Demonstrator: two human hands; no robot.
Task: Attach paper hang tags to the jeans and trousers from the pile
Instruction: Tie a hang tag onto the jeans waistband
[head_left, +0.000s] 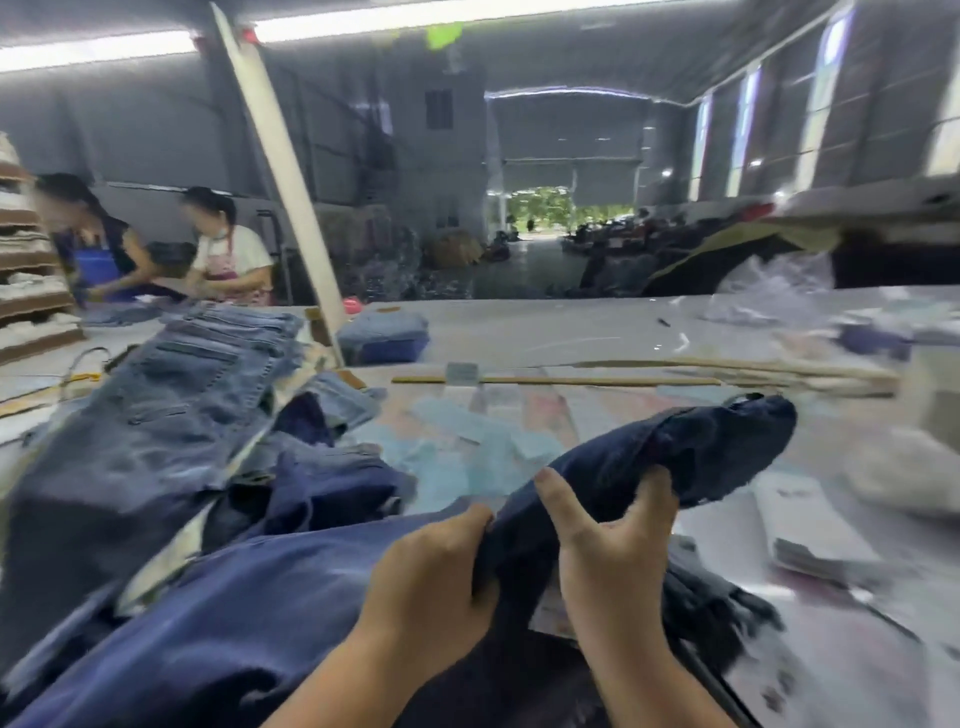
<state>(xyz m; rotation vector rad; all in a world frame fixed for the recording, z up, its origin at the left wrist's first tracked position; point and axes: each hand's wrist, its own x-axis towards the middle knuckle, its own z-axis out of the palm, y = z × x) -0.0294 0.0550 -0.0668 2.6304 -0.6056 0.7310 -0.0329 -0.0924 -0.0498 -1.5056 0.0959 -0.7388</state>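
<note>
Both hands, left (431, 566) and right (618, 545), grasp dark trousers (675, 457) lifted beside the pile (171, 415); no tag visible on them, tagging seemingly yet to start.

There is one view only — a wide-angle camera worn on the person's head, facing forward and down across the work table (597, 332). It sits close above the left hand (431, 566) and right hand (613, 545), which fill the lower middle of the frame. Farther off it takes in the long hall as far as the open doorway (545, 208). Straight lines bend toward the edges, and the picture is blurred — probably from head motion.
</note>
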